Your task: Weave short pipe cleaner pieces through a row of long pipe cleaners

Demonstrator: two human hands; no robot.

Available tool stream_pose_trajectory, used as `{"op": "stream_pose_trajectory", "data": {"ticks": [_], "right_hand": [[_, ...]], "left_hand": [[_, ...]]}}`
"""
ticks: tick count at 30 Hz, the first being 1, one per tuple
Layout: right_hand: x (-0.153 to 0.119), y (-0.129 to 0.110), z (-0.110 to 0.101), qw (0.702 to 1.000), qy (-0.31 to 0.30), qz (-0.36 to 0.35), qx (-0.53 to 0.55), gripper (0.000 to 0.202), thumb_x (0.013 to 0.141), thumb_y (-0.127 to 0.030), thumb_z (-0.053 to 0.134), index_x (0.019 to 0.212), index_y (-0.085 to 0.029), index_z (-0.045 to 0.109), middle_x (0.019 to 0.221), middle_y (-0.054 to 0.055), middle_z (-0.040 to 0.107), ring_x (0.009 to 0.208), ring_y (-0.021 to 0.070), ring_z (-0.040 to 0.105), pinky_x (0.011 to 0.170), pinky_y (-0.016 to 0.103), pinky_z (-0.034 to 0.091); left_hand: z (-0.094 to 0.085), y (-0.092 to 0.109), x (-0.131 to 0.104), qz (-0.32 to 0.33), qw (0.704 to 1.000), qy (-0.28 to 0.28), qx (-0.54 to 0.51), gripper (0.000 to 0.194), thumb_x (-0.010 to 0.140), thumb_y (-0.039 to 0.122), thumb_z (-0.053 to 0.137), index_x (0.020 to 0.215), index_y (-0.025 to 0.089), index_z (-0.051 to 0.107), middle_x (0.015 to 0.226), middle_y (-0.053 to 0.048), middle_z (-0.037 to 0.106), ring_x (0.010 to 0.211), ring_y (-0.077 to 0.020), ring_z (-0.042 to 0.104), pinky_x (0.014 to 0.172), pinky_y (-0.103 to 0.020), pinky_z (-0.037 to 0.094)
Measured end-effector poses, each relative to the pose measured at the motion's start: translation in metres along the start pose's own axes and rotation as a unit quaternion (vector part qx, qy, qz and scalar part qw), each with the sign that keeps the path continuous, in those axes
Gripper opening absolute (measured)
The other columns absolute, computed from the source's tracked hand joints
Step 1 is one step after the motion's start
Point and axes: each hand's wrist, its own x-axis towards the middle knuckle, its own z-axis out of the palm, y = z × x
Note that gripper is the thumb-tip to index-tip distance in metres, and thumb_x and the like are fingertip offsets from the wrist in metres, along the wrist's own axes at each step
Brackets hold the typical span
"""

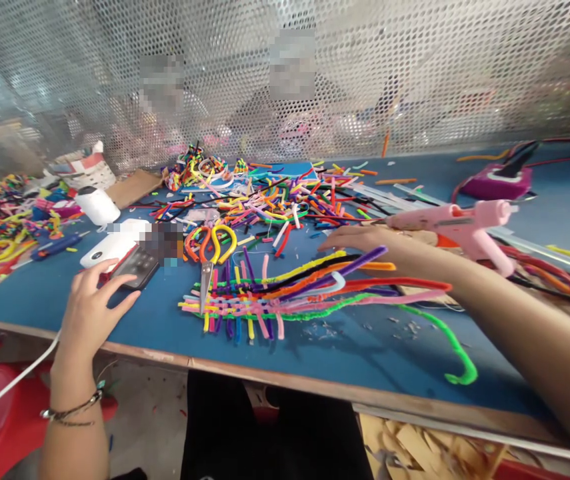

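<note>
My left hand (91, 300) is at the near edge of a dark phone (137, 267), its fingers spread and the fingertips at the phone's lit screen. My right hand (357, 239) reaches across the table with fingers stretched out and low, beside the loose pipe cleaner pieces; its fingertips are partly blurred. Between the hands lies a woven strip of coloured pipe cleaners (245, 303), crossed with short pieces at its left end and with long loose ends toward the right. Scissors (208, 267) with orange and yellow handles lie with their blades over its left end.
A pink glue gun (457, 223) lies beyond my right forearm, near a purple power socket (497, 180). Cut pipe cleaners (265, 200) are heaped at the back. White devices (97, 205) and blue pliers (57, 247) are on the left. A perforated metal screen (365, 80) stands behind.
</note>
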Motion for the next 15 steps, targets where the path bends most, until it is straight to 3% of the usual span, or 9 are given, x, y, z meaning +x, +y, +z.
{"op": "stream_pose_trajectory", "data": {"ticks": [7,15], "right_hand": [[-0.0008,0.0029,-0.0025,0.998,-0.049,-0.024,0.035,0.043,0.075,-0.012,0.041,0.109,-0.019,0.066,0.121,0.011,0.062,0.117,0.0248,0.055,0.098,0.040,0.046],[-0.0017,0.0052,-0.0003,0.998,-0.053,-0.018,0.043,0.044,0.070,-0.012,0.043,0.109,-0.015,0.065,0.122,0.015,0.060,0.120,0.0267,0.052,0.099,0.040,0.045]], "left_hand": [[-0.0010,0.0003,-0.0009,-0.001,1.000,0.004,-0.009,0.025,0.090,0.036,0.050,0.090,0.023,0.071,0.112,-0.010,0.060,0.103,-0.0267,0.056,0.091,-0.041,0.045],[-0.0032,0.0021,-0.0001,-0.037,0.999,0.026,0.012,0.027,0.089,0.038,0.052,0.101,0.018,0.065,0.118,-0.014,0.056,0.107,-0.0282,0.055,0.095,-0.041,0.042]]}}
